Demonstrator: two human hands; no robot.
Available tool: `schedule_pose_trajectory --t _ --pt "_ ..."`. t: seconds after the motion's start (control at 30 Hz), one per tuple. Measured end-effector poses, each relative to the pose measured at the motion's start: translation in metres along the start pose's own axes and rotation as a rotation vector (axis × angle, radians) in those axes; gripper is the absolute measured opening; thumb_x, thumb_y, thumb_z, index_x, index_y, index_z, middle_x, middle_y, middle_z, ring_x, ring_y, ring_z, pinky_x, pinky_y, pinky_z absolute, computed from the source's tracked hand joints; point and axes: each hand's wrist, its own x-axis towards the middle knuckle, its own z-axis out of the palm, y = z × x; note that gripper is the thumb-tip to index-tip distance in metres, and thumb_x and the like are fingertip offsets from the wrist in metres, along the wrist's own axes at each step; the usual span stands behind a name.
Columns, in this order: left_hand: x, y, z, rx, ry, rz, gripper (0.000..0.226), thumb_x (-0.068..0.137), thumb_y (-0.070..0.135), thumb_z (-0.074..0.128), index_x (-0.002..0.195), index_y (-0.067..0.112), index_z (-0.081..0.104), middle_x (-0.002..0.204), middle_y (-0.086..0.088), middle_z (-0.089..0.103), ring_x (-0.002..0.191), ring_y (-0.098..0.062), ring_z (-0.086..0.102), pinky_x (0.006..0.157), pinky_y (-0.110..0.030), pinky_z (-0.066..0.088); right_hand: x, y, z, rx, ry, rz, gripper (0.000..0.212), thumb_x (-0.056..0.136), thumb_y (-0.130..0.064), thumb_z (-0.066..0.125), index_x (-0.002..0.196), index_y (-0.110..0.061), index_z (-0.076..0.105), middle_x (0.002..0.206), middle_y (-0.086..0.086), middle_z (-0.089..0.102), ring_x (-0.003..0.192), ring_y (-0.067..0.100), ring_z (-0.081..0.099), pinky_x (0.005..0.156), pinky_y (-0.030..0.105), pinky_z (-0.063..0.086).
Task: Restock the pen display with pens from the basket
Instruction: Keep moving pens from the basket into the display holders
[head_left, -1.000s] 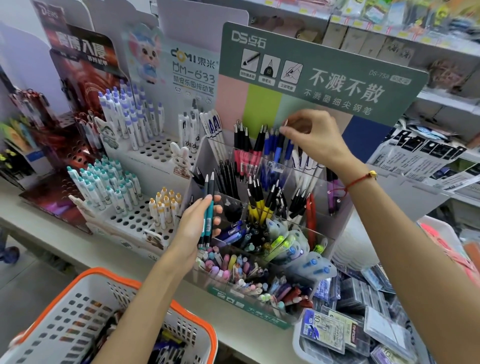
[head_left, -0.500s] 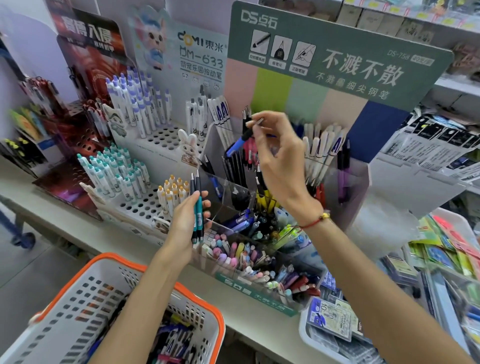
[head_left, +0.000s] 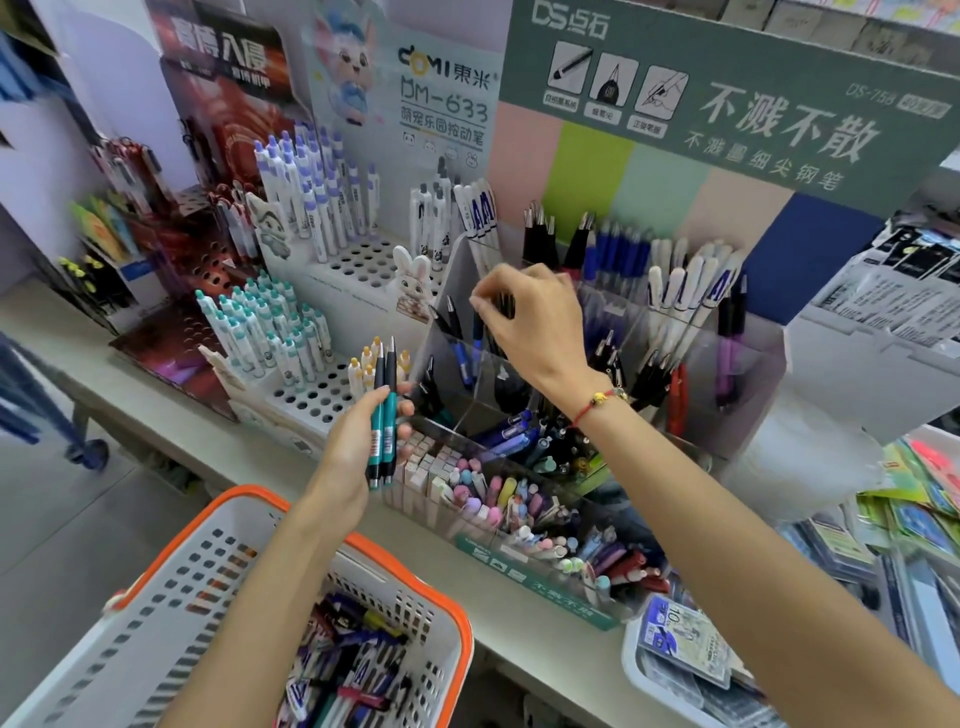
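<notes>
Hands (head_left: 535, 317) (head_left: 358, 441) grip pens (head_left: 383, 415) over display (head_left: 737, 384).

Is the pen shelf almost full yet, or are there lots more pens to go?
Many clear display slots already hold pens. Right now the right hand lowers a blue pen into a slot, and the left hand holds two teal pens. The basket has plenty left.

A stationery shop is shown. A counter (head_left: 171, 415) is crowded with branded cardboard display stands: a green header card (head_left: 727, 93) printed with pen pictograms and a model code, and a cartoon-rabbit stand (head_left: 395, 93) filled with rows of identical pens. Packaged refills are stacked in a tray (head_left: 639, 670), and an orange-rimmed shopping basket (head_left: 156, 571) of pens is seen below.
</notes>
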Motion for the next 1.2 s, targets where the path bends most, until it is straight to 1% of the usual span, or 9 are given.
schedule_pose_trajectory --t 0.17,0.27,0.33,0.43,0.67,0.73,0.83,1.07,1.2 --pt "-0.001 0.0 0.003 0.05 -0.021 -0.003 0.025 0.104 0.022 0.038 0.103 0.014 0.062 0.07 0.005 0.06 0.054 -0.006 0.052 0.047 -0.017 0.047 0.005 -0.009 0.002 -0.171 -0.039 -0.086 0.01 0.083 -0.025 0.074 0.086 -0.016 0.077 0.099 0.002 0.069 0.1 0.026 0.054 0.079 0.033 0.034" --pt "-0.004 -0.001 0.008 0.086 -0.042 0.009 0.026 0.103 0.022 0.039 0.101 0.015 0.064 0.071 0.005 0.063 0.055 -0.006 0.055 0.049 -0.017 0.048 -0.001 -0.027 -0.007 -0.099 0.056 -0.074 0.018 0.087 -0.029 0.07 0.096 -0.014 0.074 0.093 0.001 0.063 0.089 0.018 0.052 0.071 0.021 0.035" --pt "-0.004 -0.004 0.01 0.121 -0.08 0.021 0.026 0.103 0.023 0.039 0.1 0.018 0.065 0.073 0.006 0.066 0.06 -0.007 0.056 0.055 -0.019 0.048 -0.015 -0.041 -0.009 0.078 -0.095 0.072 0.028 0.092 -0.036 0.063 0.11 -0.014 0.069 0.091 -0.005 0.06 0.082 0.01 0.052 0.065 0.013 0.038" --pt "-0.001 -0.01 0.012 0.146 -0.12 0.027 0.02 0.102 0.023 0.043 0.107 0.018 0.062 0.077 0.005 0.069 0.072 -0.012 0.06 0.069 -0.027 0.048 -0.033 -0.047 0.001 0.276 -0.305 0.269 0.029 0.093 -0.035 0.062 0.113 -0.015 0.069 0.094 -0.005 0.068 0.085 0.012 0.063 0.076 0.031 0.054" --pt "0.011 -0.01 0.007 0.135 0.025 0.066 0.025 0.104 0.018 0.04 0.109 0.018 0.064 0.105 0.0 0.072 0.098 -0.012 0.066 0.091 -0.031 0.049 -0.041 -0.043 0.01 0.493 -0.065 0.478 0.019 0.095 -0.017 0.06 0.114 -0.014 0.064 0.09 -0.005 0.067 0.082 0.006 0.064 0.077 0.029 0.057" --pt "0.016 -0.009 0.003 0.05 0.09 0.067 0.024 0.104 0.016 0.04 0.108 0.017 0.063 0.108 -0.002 0.07 0.1 -0.013 0.064 0.09 -0.029 0.049 -0.044 -0.041 0.008 0.407 0.018 0.409 0.03 0.096 -0.017 0.059 0.125 -0.016 0.054 0.094 -0.002 0.067 0.081 0.008 0.064 0.073 0.024 0.056" --pt "0.019 -0.006 -0.001 -0.017 0.12 0.052 0.022 0.104 0.017 0.041 0.103 0.019 0.063 0.101 -0.003 0.07 0.085 -0.013 0.064 0.079 -0.029 0.051 -0.048 -0.035 0.013 0.235 0.031 0.209 0.023 0.097 -0.015 0.059 0.119 -0.012 0.056 0.091 0.001 0.069 0.075 0.015 0.066 0.066 0.035 0.057" --pt "0.017 -0.01 -0.008 -0.006 0.11 0.027 0.023 0.104 0.018 0.042 0.106 0.019 0.065 0.093 0.002 0.071 0.079 -0.009 0.064 0.076 -0.028 0.051 -0.052 -0.028 0.046 -0.021 -0.356 0.147 0.02 0.101 -0.021 0.047 0.112 -0.01 0.06 0.094 0.012 0.07 0.086 0.035 0.065 0.068 0.044 0.053" --pt "0.014 -0.007 -0.019 -0.007 0.079 0.031 0.024 0.103 0.02 0.041 0.102 0.017 0.065 0.078 0.006 0.062 0.06 -0.003 0.053 0.063 -0.021 0.049 -0.044 -0.026 0.049 -0.019 -0.466 0.2 0.017 0.094 -0.021 0.061 0.101 -0.011 0.073 0.096 0.01 0.073 0.093 0.032 0.066 0.077 0.042 0.054"
